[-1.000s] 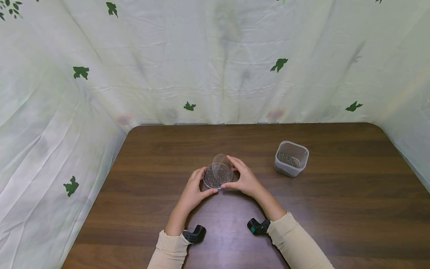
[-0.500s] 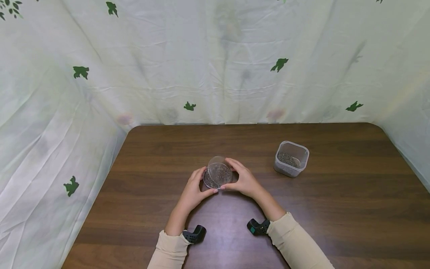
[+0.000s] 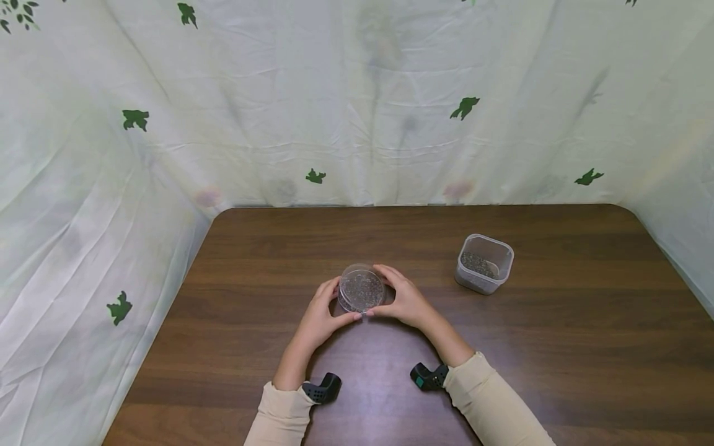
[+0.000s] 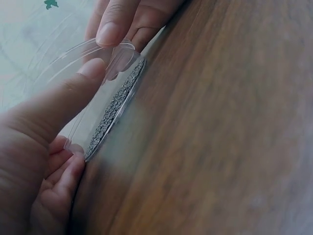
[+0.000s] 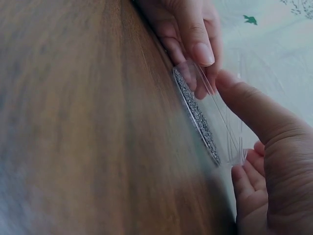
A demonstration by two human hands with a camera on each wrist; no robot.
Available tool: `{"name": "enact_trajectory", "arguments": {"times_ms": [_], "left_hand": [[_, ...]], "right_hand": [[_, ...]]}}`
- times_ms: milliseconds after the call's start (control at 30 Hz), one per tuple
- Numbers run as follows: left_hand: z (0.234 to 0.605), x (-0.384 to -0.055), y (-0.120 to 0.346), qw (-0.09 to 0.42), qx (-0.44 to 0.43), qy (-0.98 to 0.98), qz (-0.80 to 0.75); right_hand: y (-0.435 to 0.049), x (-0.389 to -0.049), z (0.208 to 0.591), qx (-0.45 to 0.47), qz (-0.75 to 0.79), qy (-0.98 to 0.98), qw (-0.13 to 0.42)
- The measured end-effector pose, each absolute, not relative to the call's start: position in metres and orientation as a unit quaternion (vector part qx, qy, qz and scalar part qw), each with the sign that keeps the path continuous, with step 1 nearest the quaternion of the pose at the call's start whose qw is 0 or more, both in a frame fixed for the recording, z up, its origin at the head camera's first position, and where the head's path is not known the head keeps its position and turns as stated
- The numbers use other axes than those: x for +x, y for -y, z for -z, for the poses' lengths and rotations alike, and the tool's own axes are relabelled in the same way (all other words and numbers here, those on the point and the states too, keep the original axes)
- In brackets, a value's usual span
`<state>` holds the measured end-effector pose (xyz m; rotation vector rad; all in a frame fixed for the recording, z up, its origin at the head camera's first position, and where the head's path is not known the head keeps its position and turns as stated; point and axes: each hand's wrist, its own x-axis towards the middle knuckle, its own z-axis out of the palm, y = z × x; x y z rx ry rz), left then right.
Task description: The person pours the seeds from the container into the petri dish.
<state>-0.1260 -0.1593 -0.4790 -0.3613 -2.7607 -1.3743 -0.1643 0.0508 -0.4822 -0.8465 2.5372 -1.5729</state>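
Observation:
A clear round petri dish [image 4: 120, 110] with dark grey grains spread over its bottom sits on the brown table. Its clear lid [image 3: 361, 286] lies over it slightly askew, with a crescent of lid showing past the far edge in the head view. In the right wrist view the lid's rim slants across the dish wall. My left hand [image 3: 320, 320] grips the dish's left side between thumb and fingers. From the right, my right hand [image 3: 406, 301] holds the lid, thumb at the near rim and fingers at the far side.
A translucent square plastic tub [image 3: 483, 286] with some of the same dark grains stands to the right on the wooden table [image 3: 563, 322]. Behind the table hangs a pale curtain [image 3: 357, 124] with green leaf-like shapes. Black cameras sit on both wrists.
The lid has swung down and to the left from a steep tilt, and now covers nearly the whole dish. Both hands stay in almost the same place.

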Motion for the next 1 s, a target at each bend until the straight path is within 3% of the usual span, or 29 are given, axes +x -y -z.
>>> {"name": "enact_trajectory", "arguments": {"times_ms": [1000], "left_hand": [[0.4788,-0.1257,0.1602,0.014,-0.109,0.879,0.464]], "right_hand": [[-0.0502,-0.1638,0.4806,-0.287,0.460,-0.839,0.033]]}}
